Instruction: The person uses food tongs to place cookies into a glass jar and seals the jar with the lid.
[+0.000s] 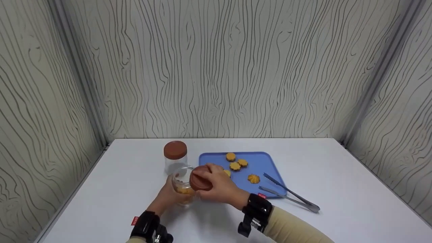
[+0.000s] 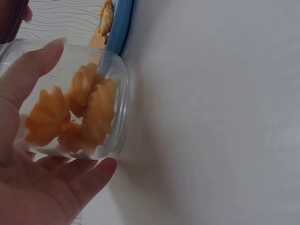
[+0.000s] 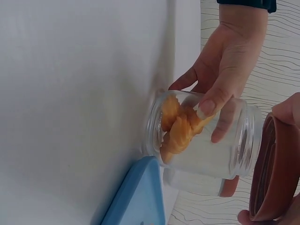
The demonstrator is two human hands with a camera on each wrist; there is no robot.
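My left hand (image 1: 171, 195) grips a clear jar (image 3: 201, 136) around its side; the jar's mouth is uncovered. Several golden, ridged cookies (image 2: 75, 112) lie at its bottom. With its fingers around the edge, my right hand (image 1: 219, 184) holds a reddish-brown screw lid (image 1: 199, 179), tilted, just beside the jar's mouth. In the right wrist view the lid's threaded inner side faces the jar, a small gap between them.
A second clear jar with a brown lid (image 1: 175, 150) stands behind the held one. To the right, a blue tray (image 1: 260, 160) carries several cookies (image 1: 235, 166). Metal tongs (image 1: 300, 200) lie across the tray's front right edge onto the white table (image 1: 337, 182).
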